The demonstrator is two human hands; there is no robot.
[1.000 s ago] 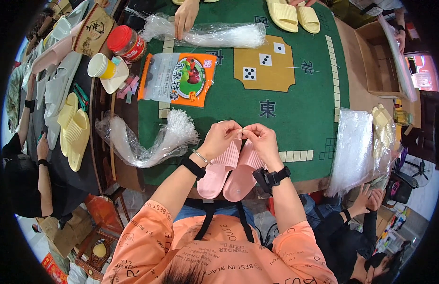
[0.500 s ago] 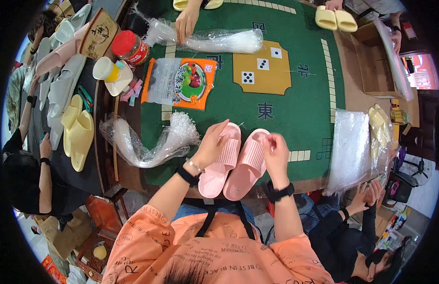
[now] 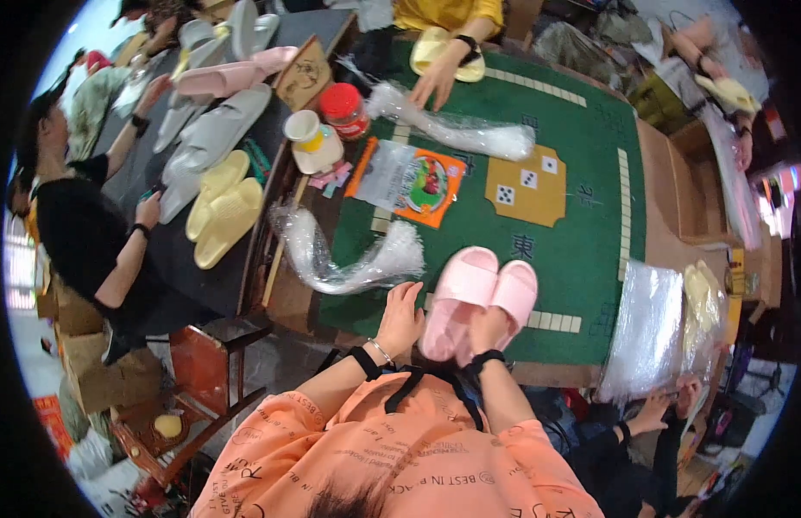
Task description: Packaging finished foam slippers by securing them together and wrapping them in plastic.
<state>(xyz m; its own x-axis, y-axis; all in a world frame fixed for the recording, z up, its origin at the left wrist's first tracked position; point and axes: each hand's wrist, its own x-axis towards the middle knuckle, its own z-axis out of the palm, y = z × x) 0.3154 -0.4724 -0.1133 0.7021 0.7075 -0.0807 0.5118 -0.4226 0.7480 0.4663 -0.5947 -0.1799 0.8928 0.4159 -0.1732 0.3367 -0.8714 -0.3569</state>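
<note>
Two pink slippers (image 3: 474, 302) lying side by side at the near edge of the green game table (image 3: 582, 250) | right hand (image 3: 485, 332) gripping their heels | left hand (image 3: 400, 318) resting open, fingers spread, just beside them | bundle of clear plastic bags (image 3: 349, 259) lying near left hand

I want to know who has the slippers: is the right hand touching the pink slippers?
Touching. The head view shows the right hand wrapped over the near end of the pink slippers, no gap between them.

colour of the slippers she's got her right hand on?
Pale pink slippers, ribbed straps, lying side by side on the green table under the right hand. Only the head view shows them.
</note>
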